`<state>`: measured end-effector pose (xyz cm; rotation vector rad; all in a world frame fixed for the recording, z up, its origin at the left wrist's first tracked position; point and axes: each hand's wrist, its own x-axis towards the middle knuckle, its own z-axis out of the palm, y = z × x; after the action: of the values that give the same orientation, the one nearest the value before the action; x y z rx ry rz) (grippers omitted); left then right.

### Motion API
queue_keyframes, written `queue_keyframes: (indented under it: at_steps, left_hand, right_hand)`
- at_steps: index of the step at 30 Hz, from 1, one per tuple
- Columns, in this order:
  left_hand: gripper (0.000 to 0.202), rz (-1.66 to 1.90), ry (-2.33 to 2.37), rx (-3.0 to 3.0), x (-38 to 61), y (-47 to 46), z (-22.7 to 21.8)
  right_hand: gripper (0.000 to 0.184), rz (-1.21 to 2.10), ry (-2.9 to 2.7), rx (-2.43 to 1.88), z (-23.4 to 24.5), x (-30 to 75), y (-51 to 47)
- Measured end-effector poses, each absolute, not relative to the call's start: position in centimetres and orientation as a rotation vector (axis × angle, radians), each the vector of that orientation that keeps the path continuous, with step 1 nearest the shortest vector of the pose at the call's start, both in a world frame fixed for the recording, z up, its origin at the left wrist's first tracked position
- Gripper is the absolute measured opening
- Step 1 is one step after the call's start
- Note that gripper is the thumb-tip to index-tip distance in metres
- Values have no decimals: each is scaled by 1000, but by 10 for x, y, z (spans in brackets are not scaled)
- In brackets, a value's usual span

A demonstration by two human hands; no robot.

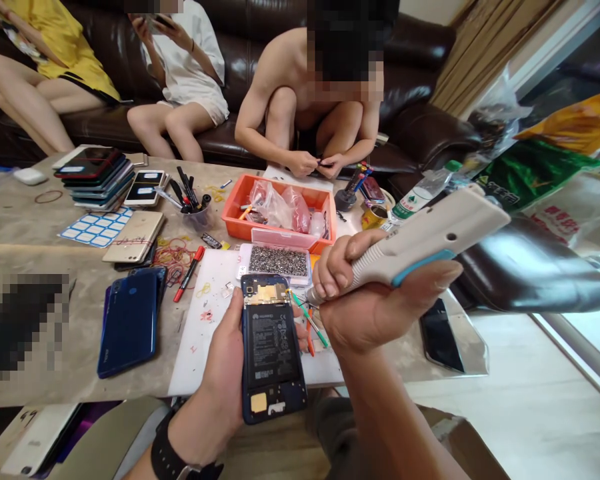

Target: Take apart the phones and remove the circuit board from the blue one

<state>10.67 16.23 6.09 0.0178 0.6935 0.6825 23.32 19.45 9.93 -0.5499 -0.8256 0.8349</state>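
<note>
My left hand (223, 373) grips an opened blue phone (271, 347) from the left side, its back cover off and the black battery showing. My right hand (365, 293) is closed around a grey electric screwdriver (425, 240) with a teal trigger strip, its tip end pointing toward the top right of the phone. Both hover over a white work mat (205, 333) on the table. Just beyond the phone sits a clear box of small screws (277, 261).
An orange tray (280, 230) with plastic bags stands mid-table. A blue back cover (129, 323), stacked phones (97, 175), a cup of pens (193, 203), a red marker (190, 272) and tweezers (310, 320) lie around. Across the table a person handles a small part; two others sit on the sofa.
</note>
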Motion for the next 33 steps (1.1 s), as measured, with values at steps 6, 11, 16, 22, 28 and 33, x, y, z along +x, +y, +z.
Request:
queue_keyframes:
  at_steps: [6,11,16,22,28,33]
  left_hand:
    - [80,776,731,67,92,173,65]
    - [77,769,748,65,91,172,64]
    - [71,814,825,50,90,174,65]
    - [72,875,813,63,82,175,59]
    - [62,912,852,40,83,175,67]
    - [47,946,925,-48,89,172,78]
  right_hand:
    - [55,810,-778,-566,87,237,200]
    - [55,873,-768,-591,78,219,200]
    - [56,879,-750,-571,76,206,203]
    - [55,860,-753,-575,86,202,208]
    - [56,828,-743,-525,104,189,211]
    - [54,836,-771,-492,103,179,213]
